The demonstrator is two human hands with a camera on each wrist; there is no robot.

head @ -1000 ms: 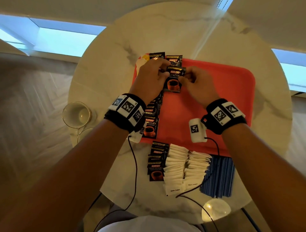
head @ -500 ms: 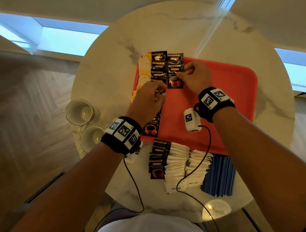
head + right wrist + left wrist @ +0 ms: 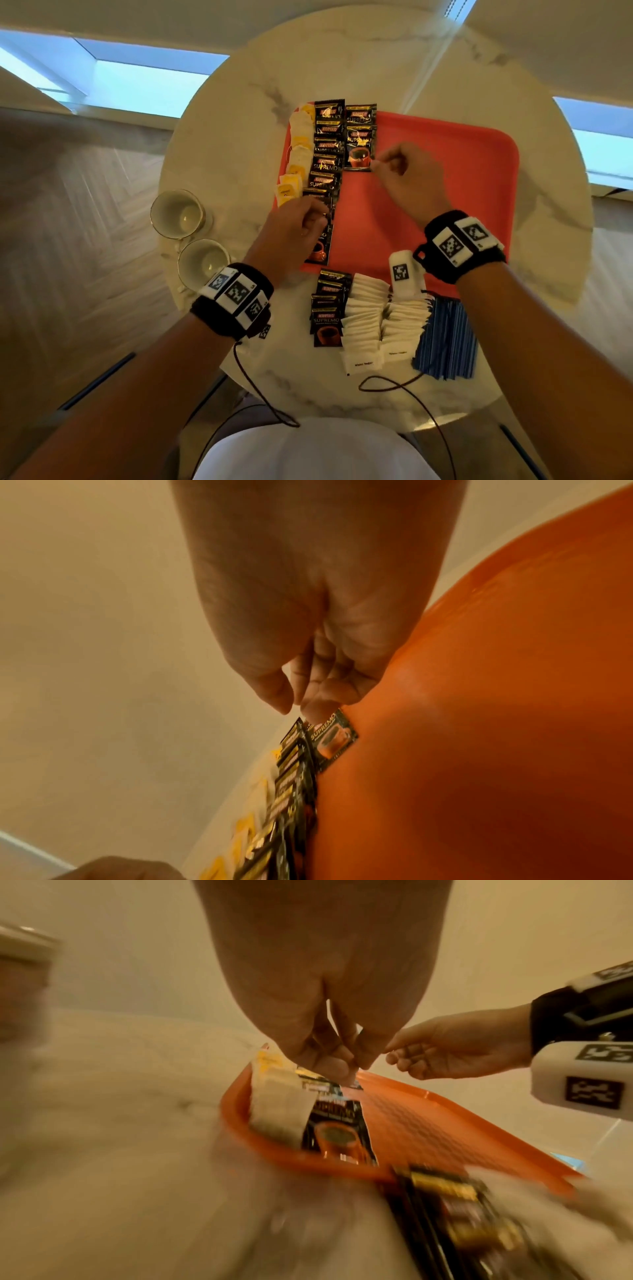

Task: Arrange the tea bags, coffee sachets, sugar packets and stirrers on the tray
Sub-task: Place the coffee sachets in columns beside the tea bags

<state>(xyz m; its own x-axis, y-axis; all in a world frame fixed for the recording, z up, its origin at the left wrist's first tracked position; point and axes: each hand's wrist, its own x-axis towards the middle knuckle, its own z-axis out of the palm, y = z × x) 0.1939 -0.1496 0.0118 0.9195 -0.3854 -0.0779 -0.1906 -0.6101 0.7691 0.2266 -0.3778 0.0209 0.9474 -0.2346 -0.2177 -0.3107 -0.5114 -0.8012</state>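
Note:
A red tray lies on the round marble table. Along its left edge runs a column of tea bags, then a column of black coffee sachets. A second column holds two sachets; my right hand hovers by the near right corner of the nearer sachet, fingers loosely curled with a fingertip at that sachet and nothing pinched. My left hand hangs over the first column's near end, its fingers curled and holding nothing. Coffee sachets, white sugar packets and blue stirrers lie on the table.
Two white cups stand at the table's left edge, close to my left wrist. Wrist-camera cables trail over the near table edge. The right two thirds of the tray are bare red surface.
Both hands held a sachet over the tray's far left; it now lies in the second column. My left hand has pulled back towards me, and my right hand has let go of the sachet.

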